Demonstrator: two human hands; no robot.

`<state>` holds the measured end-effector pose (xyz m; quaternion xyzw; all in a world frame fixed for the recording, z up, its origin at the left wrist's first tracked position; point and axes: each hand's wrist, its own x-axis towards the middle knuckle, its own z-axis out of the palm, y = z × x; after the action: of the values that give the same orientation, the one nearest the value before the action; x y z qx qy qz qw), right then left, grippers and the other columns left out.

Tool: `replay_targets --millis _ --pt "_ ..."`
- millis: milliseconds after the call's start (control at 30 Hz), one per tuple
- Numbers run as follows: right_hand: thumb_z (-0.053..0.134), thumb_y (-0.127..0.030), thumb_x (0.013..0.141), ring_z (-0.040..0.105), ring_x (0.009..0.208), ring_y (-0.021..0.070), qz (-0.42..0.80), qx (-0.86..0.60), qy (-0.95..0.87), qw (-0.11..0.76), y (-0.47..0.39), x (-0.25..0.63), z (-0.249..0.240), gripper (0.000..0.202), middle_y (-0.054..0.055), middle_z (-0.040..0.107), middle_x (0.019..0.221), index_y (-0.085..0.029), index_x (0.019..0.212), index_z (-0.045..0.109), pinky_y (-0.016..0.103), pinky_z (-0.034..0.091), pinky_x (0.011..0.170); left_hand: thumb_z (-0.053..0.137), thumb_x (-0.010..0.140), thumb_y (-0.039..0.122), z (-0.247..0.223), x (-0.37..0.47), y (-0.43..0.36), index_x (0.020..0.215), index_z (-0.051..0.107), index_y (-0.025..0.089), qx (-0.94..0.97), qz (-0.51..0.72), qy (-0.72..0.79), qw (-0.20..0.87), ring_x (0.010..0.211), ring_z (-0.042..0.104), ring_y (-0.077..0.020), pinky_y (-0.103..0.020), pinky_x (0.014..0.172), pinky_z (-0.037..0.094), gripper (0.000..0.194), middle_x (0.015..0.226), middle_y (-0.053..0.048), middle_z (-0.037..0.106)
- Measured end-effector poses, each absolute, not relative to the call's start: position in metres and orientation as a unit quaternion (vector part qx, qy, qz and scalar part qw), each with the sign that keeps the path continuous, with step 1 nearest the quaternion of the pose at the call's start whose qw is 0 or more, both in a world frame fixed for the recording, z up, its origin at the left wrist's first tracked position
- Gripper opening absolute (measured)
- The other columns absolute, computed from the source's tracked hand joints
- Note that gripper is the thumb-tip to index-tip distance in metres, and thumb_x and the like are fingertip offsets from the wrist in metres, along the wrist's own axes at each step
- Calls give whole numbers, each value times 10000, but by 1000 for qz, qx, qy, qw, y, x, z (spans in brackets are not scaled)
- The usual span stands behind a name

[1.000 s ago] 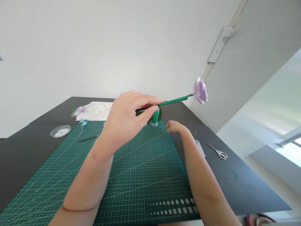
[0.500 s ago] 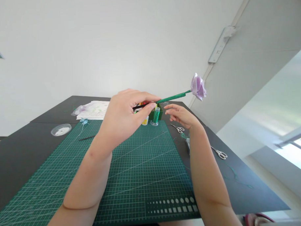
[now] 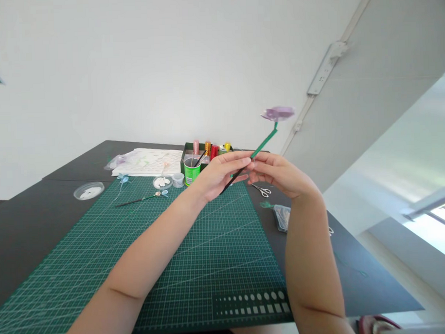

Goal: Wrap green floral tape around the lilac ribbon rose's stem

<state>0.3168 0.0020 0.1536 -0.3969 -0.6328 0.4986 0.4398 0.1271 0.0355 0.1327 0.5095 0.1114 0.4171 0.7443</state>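
Raised above the cutting mat, an artificial flower (image 3: 278,113) with pale purple petals tops a green-wrapped stem whose lower part is black. My left hand (image 3: 223,174) pinches this stem around its middle, where green meets black. Fingertips of my right hand (image 3: 277,172) close on the stem at the same spot, touching the left fingers. The bloom tips upward and the stem slants down to the left, its dark end hanging below the hands. Where exactly each fingertip presses is partly hidden.
A green cutting mat (image 3: 196,255) covers much of the black table. Behind it stand a green can (image 3: 192,172) and a box of thread spools (image 3: 207,147). A blue flower (image 3: 123,178) and a clear dish (image 3: 89,191) lie left; scissors (image 3: 262,190) and a small plastic box (image 3: 281,217) lie right.
My right hand has moved up and left to meet the stem and hold it. The left hand shifted right, and the flower turned from lying nearly level to a steeper upward slant.
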Motion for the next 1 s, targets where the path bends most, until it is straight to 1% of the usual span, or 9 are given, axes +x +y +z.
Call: replay_targets --millis 167,300,400,500,567,700,800,900,1000 --pt "806 -434 865 636 687 101 510 -397 -635 424 2 315 154 290 14 685 894 -182 939 683 255 594 706 704 913 155 134 131 33 975 766 199 376 470 73 795 757 691 -99 -247 804 570 98 810 21 708" --pt "776 -452 898 615 657 94 516 -371 -655 409 -2 317 157 294 18 696 929 -187 908 647 263 593 687 642 960 125 140 126 30 1114 742 206 332 477 66 811 744 696 -94 -238 802 575 201 796 31 711" --pt "730 -476 937 615 649 98 504 -348 -716 337 -6 322 161 304 28 708 886 -177 915 681 245 559 654 575 1006 116 142 123 30 1224 717 214 309 480 59 819 704 694 -80 -241 830 576 278 777 36 715" --pt "672 -486 979 622 656 108 462 -343 -781 240 -8 333 164 342 42 709 838 -156 913 728 235 509 626 523 1038 125 145 120 33 1260 699 215 299 490 37 818 608 653 -58 -216 718 553 298 759 43 711" --pt "652 -495 990 601 637 108 439 -351 -795 227 -9 347 164 364 42 702 805 -153 898 740 238 476 603 520 1038 132 149 114 36 1259 696 210 309 500 34 808 564 622 -52 -197 598 498 292 746 46 703" --pt "695 -566 936 513 567 120 404 -413 -748 328 -10 384 154 408 18 629 647 -176 828 746 259 412 552 580 1006 165 157 97 46 1228 713 236 369 535 81 756 567 612 -47 -185 535 447 268 769 43 708" --pt "830 -577 786 491 558 156 381 -447 -647 486 -10 412 143 412 1 495 520 -188 697 731 318 461 615 603 995 206 163 81 54 1178 735 254 411 561 133 706 584 619 -51 -182 523 439 231 809 31 720" --pt "885 -531 677 375 525 134 351 -422 -554 626 -9 432 136 379 -35 374 525 -230 602 667 377 500 705 592 999 201 166 66 62 1152 745 240 409 575 153 692 589 620 -49 -183 510 434 220 824 24 725" --pt "802 -467 760 328 523 127 323 -397 -492 705 -10 444 136 294 -32 391 587 -272 610 642 387 507 746 591 1002 201 168 56 66 1151 745 227 397 577 175 691 593 627 -59 -187 507 439 216 820 13 731"
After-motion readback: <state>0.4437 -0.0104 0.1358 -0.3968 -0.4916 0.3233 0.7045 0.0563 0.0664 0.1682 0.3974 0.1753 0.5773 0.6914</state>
